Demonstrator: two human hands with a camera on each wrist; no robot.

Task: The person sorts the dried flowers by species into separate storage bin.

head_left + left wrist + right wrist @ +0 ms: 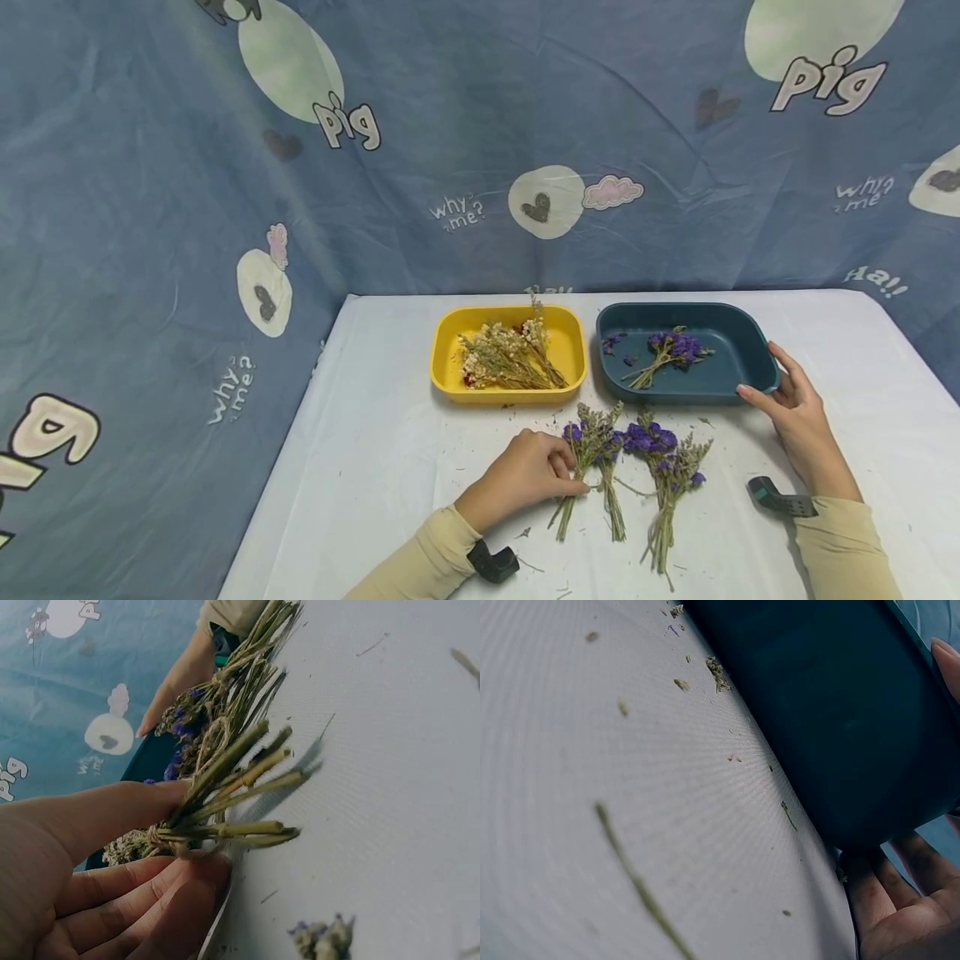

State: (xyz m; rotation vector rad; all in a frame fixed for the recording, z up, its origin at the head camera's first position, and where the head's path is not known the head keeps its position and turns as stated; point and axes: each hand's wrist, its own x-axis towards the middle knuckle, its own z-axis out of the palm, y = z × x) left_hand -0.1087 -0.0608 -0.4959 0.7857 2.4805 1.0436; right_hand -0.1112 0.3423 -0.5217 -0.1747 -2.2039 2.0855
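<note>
My left hand (528, 471) pinches a small bundle of dried flowers (568, 502) by its stems, between thumb and fingers. In the left wrist view, twine ties the bundle's stems (240, 780), whose cut ends point away from the palm. Beside it on the cloth lie more purple dried-flower bundles (663, 517). My right hand (806, 425) grips the right front corner of a dark blue tray (727, 362), thumb on the near rim, fingers around the side. Inside that tray rest a purple flower bundle (678, 348) and loose purple bits.
A yellow tray (447, 371) stands left of the blue one, holding cream and green dried-flower bundles (506, 354). Stem scraps and crumbs lie scattered on the white cloth (375, 417). A printed blue curtain (420, 125) hangs behind the table.
</note>
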